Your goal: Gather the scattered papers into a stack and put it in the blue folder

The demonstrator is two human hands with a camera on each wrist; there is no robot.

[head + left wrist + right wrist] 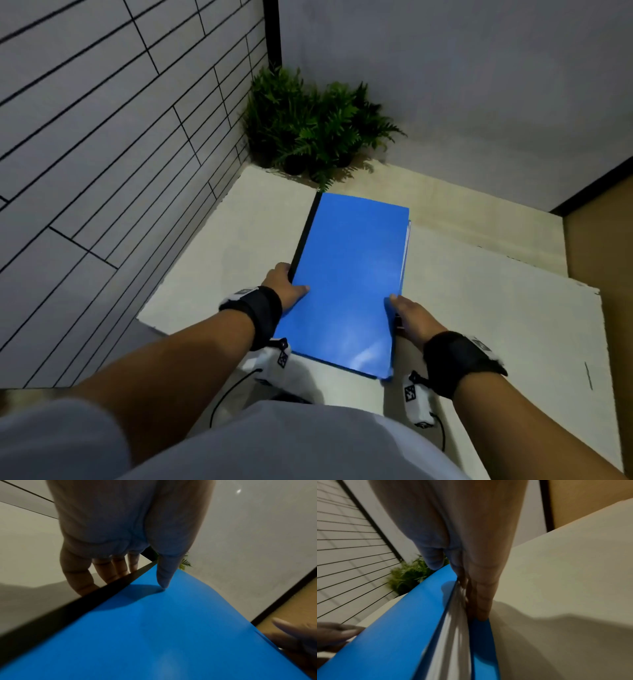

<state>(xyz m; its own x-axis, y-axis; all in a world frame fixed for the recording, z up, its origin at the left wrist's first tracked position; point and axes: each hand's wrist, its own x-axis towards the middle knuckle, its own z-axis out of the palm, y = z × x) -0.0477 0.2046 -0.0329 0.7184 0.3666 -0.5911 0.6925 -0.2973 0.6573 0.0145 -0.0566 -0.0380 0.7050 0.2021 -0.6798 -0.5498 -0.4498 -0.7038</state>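
Note:
The blue folder (pixel 349 281) with a black spine lies closed over the white table (pixel 496 308), its near corner past the front edge. White papers (pixel 407 246) show as a thin edge along its right side; in the right wrist view the paper stack (pixel 453 635) sits between the two blue covers (pixel 393 635). My left hand (pixel 284 284) grips the spine side, thumb on the cover (pixel 154 635) and fingers (pixel 102 574) behind the spine. My right hand (pixel 407 315) pinches the open side, thumb on top, fingers (pixel 479 601) along the paper edge.
A green fern-like plant (pixel 308 126) stands in the far corner of the table, just beyond the folder. A tiled wall (pixel 102 137) runs along the left and a plain wall (pixel 479 85) along the back. A wooden floor (pixel 603 246) shows at right.

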